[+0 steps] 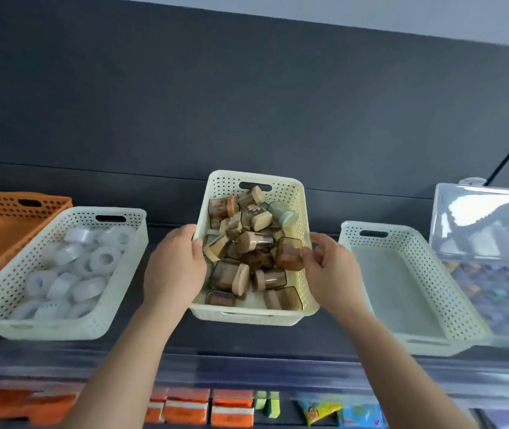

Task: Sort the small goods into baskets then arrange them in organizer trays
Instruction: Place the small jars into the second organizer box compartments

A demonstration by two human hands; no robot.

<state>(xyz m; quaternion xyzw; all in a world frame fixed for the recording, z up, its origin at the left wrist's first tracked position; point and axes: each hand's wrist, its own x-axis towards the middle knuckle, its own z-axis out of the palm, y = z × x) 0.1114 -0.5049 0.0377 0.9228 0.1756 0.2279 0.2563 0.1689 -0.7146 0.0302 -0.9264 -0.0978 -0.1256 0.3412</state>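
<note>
The left hand (174,264) curls over the left rim of the cream basket (247,317), thumb inside; the right hand (330,270) clamps the right rim. The basket is mid-shelf, apparently tilted. Its loose heap of small jars (247,246) could slide and spill if tipped further, or the basket could knock the tape-roll basket (61,329) beside it.

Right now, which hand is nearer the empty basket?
Right. The right hand grips the middle basket on the side facing the empty basket; the left hand grips the opposite side.
</note>
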